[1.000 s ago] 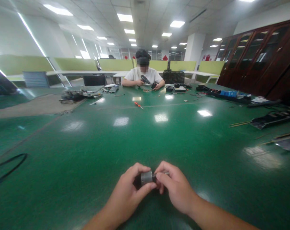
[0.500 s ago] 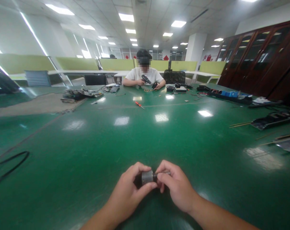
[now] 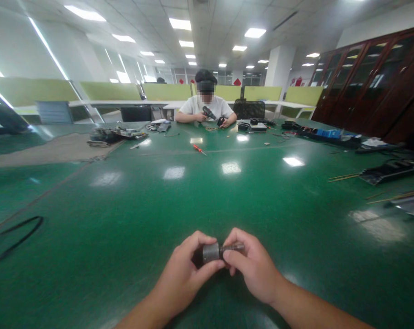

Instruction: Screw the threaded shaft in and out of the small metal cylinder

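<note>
A grey metal cylinder lies between the thumb and curled fingers of my left hand; its left end is hidden by the palm. From its right side a dark ridged shaft sticks out, which looks threaded, with a smoother tip. My right hand is closed on the shaft, thumb in front and index finger behind. Both hands are close together, low over the green tabletop.
Across the table a person holds a power drill and a small black part. A red screwdriver lies mid-table. Disassembled electronics are at the far left, more parts at the right. A black cable curves at left.
The fingers of my right hand have shifted slightly on the shaft, so more of its tip shows. My left hand stays around the cylinder.
</note>
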{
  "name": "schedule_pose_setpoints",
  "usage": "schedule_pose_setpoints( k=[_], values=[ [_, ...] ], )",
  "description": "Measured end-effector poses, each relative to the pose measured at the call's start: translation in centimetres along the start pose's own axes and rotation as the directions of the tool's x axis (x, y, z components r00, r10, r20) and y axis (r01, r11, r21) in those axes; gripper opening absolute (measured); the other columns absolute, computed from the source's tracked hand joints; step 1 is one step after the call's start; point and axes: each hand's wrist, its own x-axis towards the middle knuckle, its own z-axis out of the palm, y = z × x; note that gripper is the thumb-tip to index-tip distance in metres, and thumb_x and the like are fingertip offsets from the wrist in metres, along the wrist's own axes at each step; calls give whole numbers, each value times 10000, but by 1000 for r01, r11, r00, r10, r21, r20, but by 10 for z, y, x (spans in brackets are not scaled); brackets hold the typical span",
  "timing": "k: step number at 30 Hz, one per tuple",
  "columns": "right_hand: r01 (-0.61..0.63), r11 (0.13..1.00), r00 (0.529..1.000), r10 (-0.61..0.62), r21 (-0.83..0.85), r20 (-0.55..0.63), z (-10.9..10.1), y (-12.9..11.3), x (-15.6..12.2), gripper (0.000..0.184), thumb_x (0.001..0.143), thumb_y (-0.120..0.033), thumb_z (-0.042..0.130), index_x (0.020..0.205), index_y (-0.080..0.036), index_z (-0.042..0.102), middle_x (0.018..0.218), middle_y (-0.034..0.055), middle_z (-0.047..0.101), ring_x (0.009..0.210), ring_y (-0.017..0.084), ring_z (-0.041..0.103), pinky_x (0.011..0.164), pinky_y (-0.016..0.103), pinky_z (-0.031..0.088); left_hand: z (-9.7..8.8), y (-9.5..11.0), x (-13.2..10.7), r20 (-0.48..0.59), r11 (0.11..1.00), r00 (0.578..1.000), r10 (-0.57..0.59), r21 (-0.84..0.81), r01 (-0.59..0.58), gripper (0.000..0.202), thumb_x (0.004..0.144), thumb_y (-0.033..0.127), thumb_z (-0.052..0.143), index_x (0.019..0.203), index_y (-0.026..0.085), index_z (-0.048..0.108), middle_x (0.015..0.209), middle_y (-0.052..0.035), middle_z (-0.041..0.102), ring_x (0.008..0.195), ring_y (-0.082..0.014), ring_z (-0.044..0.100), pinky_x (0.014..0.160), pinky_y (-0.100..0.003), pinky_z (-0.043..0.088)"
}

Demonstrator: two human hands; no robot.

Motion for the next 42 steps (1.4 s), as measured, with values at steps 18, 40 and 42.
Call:
schedule_pose_setpoints(
  k=[18,40,42],
  values=[
    [-2,1000,1000,2,-10,-13,1,-1,0,79,768,-239,587,755,-177,541,586,-32,553,528,117,507,551,230,393,0,0,-2,1,1000,1000,3,6,-3,244,821,368,746,977,225,625,871,6,673,806,-194,659,737,-277,480],
    [8,1000,1000,-8,15,-11,-1,4,0,156,797,-281,643,780,-173,531,610,-33,551,525,104,495,536,220,381,1,-2,0,-6,999,1000,31,-24,-31,238,825,347,751,988,234,619,847,23,666,774,-176,657,709,-250,478],
    [4,1000,1000,-4,16,-11,-1,4,0,153,796,-278,645,789,-172,535,613,-32,555,526,104,496,537,220,382,0,-2,0,-4,999,1000,28,-31,-29,231,829,342,751,985,235,618,845,26,664,769,-170,655,701,-242,477]
  ],
)
